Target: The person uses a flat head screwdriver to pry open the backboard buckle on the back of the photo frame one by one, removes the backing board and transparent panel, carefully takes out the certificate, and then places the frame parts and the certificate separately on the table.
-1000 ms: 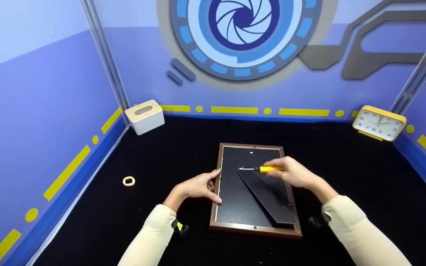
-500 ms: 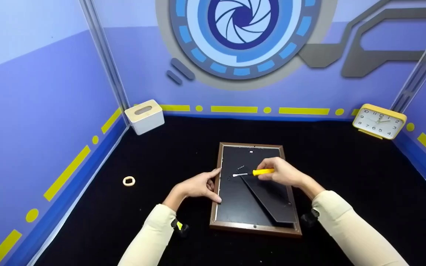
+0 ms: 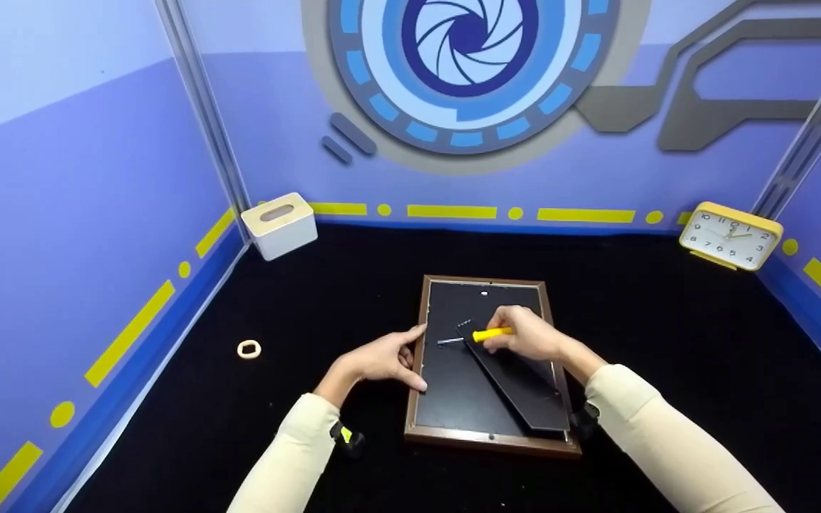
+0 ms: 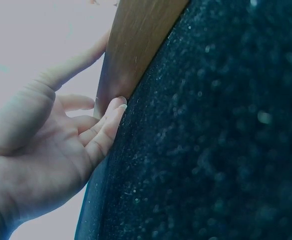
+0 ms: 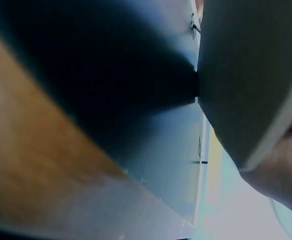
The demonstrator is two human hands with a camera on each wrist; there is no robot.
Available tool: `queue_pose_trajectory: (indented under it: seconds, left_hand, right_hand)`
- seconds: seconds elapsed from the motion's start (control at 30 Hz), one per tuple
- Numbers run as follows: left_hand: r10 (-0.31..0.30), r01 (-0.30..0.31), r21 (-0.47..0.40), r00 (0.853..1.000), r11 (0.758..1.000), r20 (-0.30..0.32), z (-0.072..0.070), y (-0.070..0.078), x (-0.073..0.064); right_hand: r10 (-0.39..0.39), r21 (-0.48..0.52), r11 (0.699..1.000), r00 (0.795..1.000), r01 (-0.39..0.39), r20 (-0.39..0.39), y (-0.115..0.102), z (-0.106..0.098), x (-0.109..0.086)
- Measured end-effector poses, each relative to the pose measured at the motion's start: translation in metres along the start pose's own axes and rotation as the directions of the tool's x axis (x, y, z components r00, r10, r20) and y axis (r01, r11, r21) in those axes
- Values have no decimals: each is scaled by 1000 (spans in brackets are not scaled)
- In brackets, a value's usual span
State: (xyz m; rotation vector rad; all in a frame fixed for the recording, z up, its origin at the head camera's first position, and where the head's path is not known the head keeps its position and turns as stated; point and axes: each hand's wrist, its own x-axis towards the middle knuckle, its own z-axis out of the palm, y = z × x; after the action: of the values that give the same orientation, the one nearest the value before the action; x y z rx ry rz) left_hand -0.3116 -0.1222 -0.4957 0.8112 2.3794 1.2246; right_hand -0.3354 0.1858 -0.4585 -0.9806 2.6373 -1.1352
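Observation:
A picture frame [image 3: 411, 420] with a brown rim lies back up on the black cloth. Its black backing [image 3: 450, 392] carries a slanting stand leg [image 3: 514, 377] that is raised at its lower end. My right hand [image 3: 528, 333] grips the yellow handle of a screwdriver [image 3: 490, 334]. The screwdriver's silver shaft points left, with the tip at a small dark fitting on the backing. My left hand [image 3: 378, 358] rests against the frame's left side, thumb and index finger spread along the rim. In the left wrist view, fingertips [image 4: 117, 102] touch the frame's wooden side.
A pale ring-shaped piece [image 3: 248, 349] lies on the cloth at the left. At the back left stands a tissue box [image 3: 286, 235] with a wooden lid. A yellow alarm clock [image 3: 730, 239] stands at the back right. Printed purple panels [image 3: 261, 128] enclose the table.
My right hand has moved left and slightly nearer with the screwdriver, whose tip has gone from the leg's hinge to the fitting further left. My left hand and the frame have stayed put.

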Motion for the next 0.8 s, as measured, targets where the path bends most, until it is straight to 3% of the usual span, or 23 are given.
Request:
queue_pose_trajectory:
  seconds: [0.2,0.37,0.8]
  left_hand:
    - [3,-3,3,1000,1000,-4,1,1,0]
    - [9,-9,58,1000,998,0,2,3,1]
    - [-55,58,149,998,987,-20,6,11,3]
  right_hand:
    - [-50,-129,990,998,54,33,-6,-1,1]
    - [-51,-213,975,995,68,83,-15,-2,3]
    - [15,-234,972,995,8,95,-15,6,9]
